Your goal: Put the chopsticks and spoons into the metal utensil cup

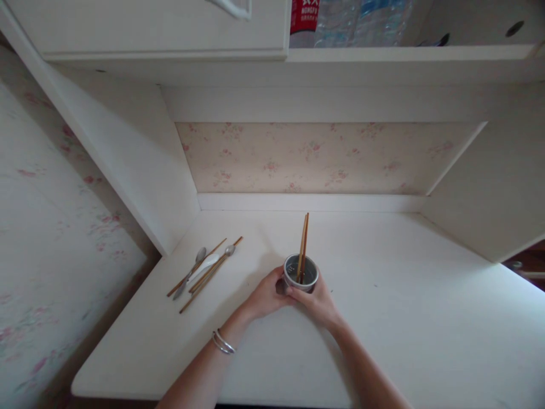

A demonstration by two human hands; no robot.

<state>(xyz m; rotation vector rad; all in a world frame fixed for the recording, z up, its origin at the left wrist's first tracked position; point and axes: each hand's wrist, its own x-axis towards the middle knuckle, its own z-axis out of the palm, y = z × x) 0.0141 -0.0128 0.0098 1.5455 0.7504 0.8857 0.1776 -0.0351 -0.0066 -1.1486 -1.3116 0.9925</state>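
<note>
A round metal cup (314, 279) stands on the white desk with a pair of wooden chopsticks (304, 244) leaning upright in it. My left hand (269, 294) is closed round the cup's left side. From the right, my right hand (317, 301) wraps the same cup, its thumb across the front. Farther left lies a loose group of utensils: several more chopsticks (208, 279), a white spoon (208, 264) and two metal spoons, one (201, 254) at the left and another (230, 250) at the right. Neither hand touches that group.
The white desk (409, 318) has a raised back ledge (315, 202) and side panels at left (140, 153) and right (489, 187). Overhead hangs a cabinet (162, 34), with plastic bottles (361, 23) on its open shelf. Flowered wallpaper (315, 153) covers the wall behind.
</note>
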